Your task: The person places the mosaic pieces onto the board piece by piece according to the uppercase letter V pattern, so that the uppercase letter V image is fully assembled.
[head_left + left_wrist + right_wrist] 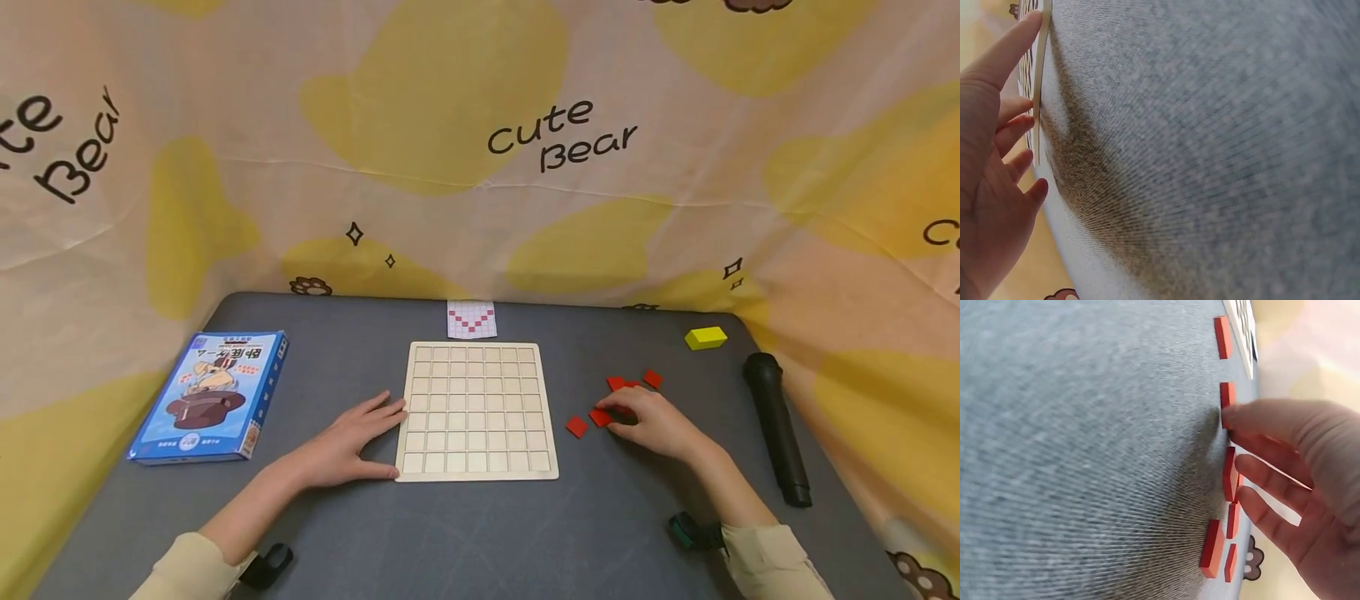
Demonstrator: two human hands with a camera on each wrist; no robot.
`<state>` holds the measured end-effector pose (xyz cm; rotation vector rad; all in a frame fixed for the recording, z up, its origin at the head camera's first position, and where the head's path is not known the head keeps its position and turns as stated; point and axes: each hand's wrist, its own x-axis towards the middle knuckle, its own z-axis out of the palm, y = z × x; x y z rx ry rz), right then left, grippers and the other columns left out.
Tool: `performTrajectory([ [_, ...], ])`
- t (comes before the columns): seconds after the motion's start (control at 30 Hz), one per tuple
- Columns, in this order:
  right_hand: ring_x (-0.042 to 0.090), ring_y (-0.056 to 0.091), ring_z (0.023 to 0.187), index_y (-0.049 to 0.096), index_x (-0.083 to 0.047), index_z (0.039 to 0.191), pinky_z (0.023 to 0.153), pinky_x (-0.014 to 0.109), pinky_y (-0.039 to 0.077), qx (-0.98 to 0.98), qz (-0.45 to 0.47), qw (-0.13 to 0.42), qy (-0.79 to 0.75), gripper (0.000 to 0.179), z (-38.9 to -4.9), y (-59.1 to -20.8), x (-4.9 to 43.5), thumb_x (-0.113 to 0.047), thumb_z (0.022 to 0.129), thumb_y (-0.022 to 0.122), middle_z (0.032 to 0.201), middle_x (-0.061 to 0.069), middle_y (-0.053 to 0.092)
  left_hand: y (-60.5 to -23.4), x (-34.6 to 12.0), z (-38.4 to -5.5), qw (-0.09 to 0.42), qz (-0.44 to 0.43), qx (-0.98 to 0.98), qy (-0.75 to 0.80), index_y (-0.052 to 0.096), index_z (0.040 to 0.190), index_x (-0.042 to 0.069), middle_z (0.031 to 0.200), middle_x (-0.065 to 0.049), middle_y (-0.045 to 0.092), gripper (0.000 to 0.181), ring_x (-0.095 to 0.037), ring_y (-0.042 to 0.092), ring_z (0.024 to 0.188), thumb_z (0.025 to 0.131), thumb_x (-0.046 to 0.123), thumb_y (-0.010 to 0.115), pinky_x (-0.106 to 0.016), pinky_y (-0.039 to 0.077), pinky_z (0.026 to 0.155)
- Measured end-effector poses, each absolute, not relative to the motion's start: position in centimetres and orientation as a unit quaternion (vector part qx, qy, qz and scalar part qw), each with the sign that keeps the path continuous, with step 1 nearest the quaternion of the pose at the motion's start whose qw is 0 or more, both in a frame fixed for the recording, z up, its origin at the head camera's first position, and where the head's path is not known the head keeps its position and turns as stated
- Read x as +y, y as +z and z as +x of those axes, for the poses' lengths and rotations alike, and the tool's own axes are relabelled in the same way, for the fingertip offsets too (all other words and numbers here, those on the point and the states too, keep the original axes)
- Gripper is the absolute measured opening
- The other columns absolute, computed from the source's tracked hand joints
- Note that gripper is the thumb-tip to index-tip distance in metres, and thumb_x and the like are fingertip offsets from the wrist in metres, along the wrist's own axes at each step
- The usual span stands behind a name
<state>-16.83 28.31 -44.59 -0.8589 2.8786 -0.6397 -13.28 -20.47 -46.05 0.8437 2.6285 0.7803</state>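
Observation:
A pale wooden board with a grid of square cells (476, 412) lies flat in the middle of the table. My left hand (356, 442) rests at its left edge, thumb and fingers extended and touching the rim. To the right of the board, my right hand (652, 423) has its thumb and index finger at a small red square tile (1227, 394), pinching it while it lies on the table. One loose red tile (577, 427) sits nearer the board. More red tiles (653, 379) are beyond and under the right hand, partly hidden by its fingers.
Behind the board is a small paper card with a red V-shaped grid pattern (472, 319). A blue game box (210, 396) lies at the left. On the right are a yellow block (705, 337) and a black microphone (777, 429). A patterned curtain (420, 167) borders the table.

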Motion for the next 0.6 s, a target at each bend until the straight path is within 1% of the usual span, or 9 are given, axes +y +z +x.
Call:
performTrajectory([
  [0.1, 0.021, 0.060, 0.096, 0.071, -0.008, 0.110, 0.086, 0.044, 0.050, 0.939, -0.273, 0.029, -0.208, 0.030, -16.6, -44.7, 28.4, -0.008, 0.081, 0.079, 0.106, 0.001, 0.067, -45.9, -20.4, -13.3, 0.136, 0.296, 0.909, 0.261, 0.039, 0.150, 0.010, 0.158, -0.007, 0.029, 0.087, -0.034, 0.014, 0.147, 0.082, 0.052, 0.073, -0.063, 0.018, 0.110],
  [0.17, 0.019, 0.059, 0.094, 0.071, -0.010, 0.108, 0.084, 0.043, 0.051, 0.939, -0.270, 0.022, -0.210, 0.028, -16.6, -44.8, 28.4, -0.009, 0.081, 0.080, 0.104, 0.000, 0.067, -45.9, -20.4, -13.4, 0.133, 0.302, 0.909, 0.256, 0.040, 0.150, 0.009, 0.157, -0.009, 0.030, 0.087, -0.034, 0.017, 0.146, 0.082, 0.052, 0.073, -0.062, 0.019, 0.110],
  [0.3, 0.017, 0.058, 0.091, 0.071, -0.011, 0.105, 0.083, 0.041, 0.051, 0.941, -0.261, 0.019, -0.214, 0.027, -16.5, -45.1, 28.3, -0.013, 0.080, 0.081, 0.101, -0.002, 0.066, -45.8, -20.3, -13.5, 0.135, 0.309, 0.906, 0.257, 0.041, 0.148, 0.006, 0.157, -0.011, 0.031, 0.087, -0.034, 0.025, 0.143, 0.082, 0.051, 0.074, -0.057, 0.027, 0.110],
  [0.37, 0.017, 0.059, 0.092, 0.071, -0.012, 0.105, 0.083, 0.041, 0.051, 0.941, -0.259, 0.018, -0.217, 0.028, -16.5, -45.2, 28.3, -0.015, 0.080, 0.082, 0.102, -0.002, 0.066, -45.8, -20.2, -13.5, 0.138, 0.310, 0.904, 0.259, 0.041, 0.148, 0.005, 0.157, -0.011, 0.029, 0.087, -0.034, 0.028, 0.142, 0.082, 0.050, 0.074, -0.055, 0.030, 0.109],
  [0.6, 0.017, 0.062, 0.094, 0.071, -0.012, 0.108, 0.083, 0.039, 0.052, 0.936, -0.263, 0.009, -0.234, 0.029, -16.5, -45.6, 28.0, -0.015, 0.081, 0.081, 0.106, -0.002, 0.067, -45.8, -20.0, -13.6, 0.137, 0.307, 0.907, 0.253, 0.041, 0.148, 0.004, 0.157, -0.012, 0.029, 0.089, -0.034, 0.028, 0.142, 0.081, 0.052, 0.075, -0.054, 0.031, 0.108],
])
